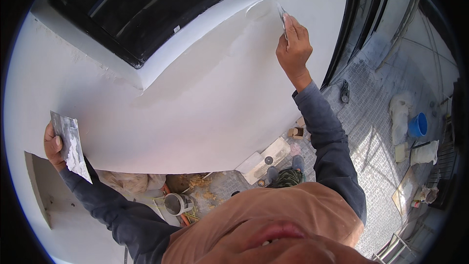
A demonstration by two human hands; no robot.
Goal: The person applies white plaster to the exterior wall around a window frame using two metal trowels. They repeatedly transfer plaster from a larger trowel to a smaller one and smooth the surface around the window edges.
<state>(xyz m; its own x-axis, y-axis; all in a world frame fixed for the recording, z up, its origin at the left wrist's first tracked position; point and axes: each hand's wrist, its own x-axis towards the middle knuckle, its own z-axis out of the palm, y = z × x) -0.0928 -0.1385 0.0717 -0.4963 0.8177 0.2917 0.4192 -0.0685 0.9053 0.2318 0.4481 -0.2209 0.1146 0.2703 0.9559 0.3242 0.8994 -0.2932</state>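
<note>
On the far left my left hand (53,147) grips a flat metal plastering blade (64,128), its thumb pressed on the face. A smear of white filler (74,157) clings to the blade's lower part. My right hand (296,49) is raised high and closed round a putty knife (282,15), whose handle is mostly hidden by the fingers. The knife's thin tip is at the pale wall (205,122), close to the corner of a window sill (195,34). A damp-looking grey band runs along the wall below that sill edge.
A dark-framed window (141,10) is set into the wall. Below stand a bucket (177,204) and a light board (267,159). On the paved floor to the right are a blue bucket (417,125), a pale sack (400,117) and a coiled black cable (345,92).
</note>
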